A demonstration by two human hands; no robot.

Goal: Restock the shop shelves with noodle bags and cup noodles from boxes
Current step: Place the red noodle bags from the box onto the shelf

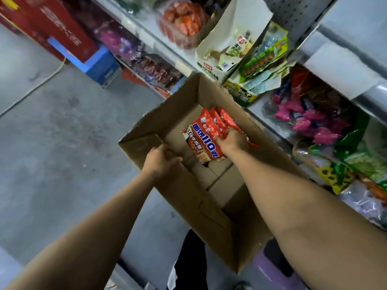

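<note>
An open brown cardboard box sits on the floor beside the shelves. Inside, against its far right wall, stand several red noodle bags with blue and white lettering. My right hand reaches into the box and grips the tops of these bags. My left hand grips the box's left wall at its rim, fingers curled over the edge. The rest of the box's bottom shows bare cardboard flaps.
Shop shelves run along the right, packed with green, pink and white snack bags. A red carton and a blue box stand at the far left on the grey floor. A purple object lies under the box's near end.
</note>
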